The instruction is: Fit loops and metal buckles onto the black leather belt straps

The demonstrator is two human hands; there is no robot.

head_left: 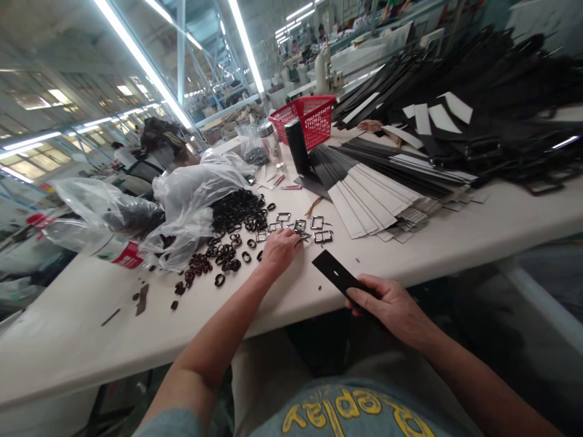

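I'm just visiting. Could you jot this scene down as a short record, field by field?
Left grip: bare hand at the rectangular silver metal buckles; whether it grasps one is unclear
Right grip: bare hand holding a flat black strap with a small slot
Left of buckles: piled small black loops, crumpled clear plastic bags
Beyond right grip: fanned flat black-and-white strips
Further back: red plastic mesh basket
Surface: off-white table

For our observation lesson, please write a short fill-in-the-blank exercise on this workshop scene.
1. The person's ____ hand holds a flat black strip with a small slot.
2. Heaped small black rings lie to the picture's ____ of shiny rectangular metal buckles.
3. The openwork plastic basket is ____.
Missing words: right; left; red.
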